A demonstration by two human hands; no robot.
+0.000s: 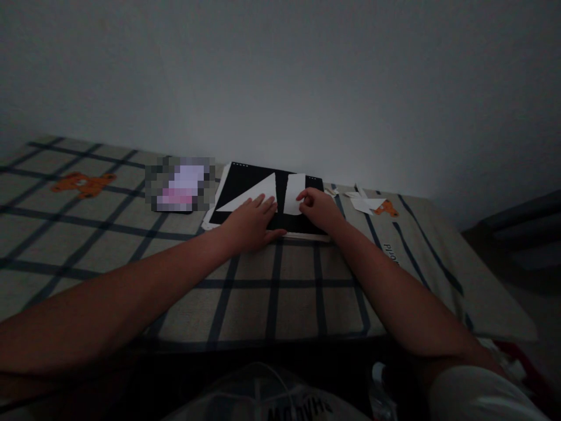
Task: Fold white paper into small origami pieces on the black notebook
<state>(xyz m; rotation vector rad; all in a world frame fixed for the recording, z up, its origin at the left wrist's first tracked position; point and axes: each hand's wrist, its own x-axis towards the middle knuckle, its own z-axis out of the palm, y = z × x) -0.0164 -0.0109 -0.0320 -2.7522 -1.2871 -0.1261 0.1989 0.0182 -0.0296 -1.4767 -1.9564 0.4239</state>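
Observation:
A black board [245, 184] lies on the checked cloth against the wall. On it rests a white sheet of paper [263, 193], folded into a triangle on the left with a lifted flap [293, 193] on the right. My left hand [252, 222] lies flat with fingers stretched out, pressing the paper's lower edge. My right hand [318, 207] pinches the flap, fingers curled on its edge.
The checked cloth [131, 245] has orange bear prints [83, 183]. A blurred pink and white object [182, 184] lies left of the board. Several white paper scraps [363, 202] lie to the right near the wall. A plastic bag [272, 397] sits at the near edge.

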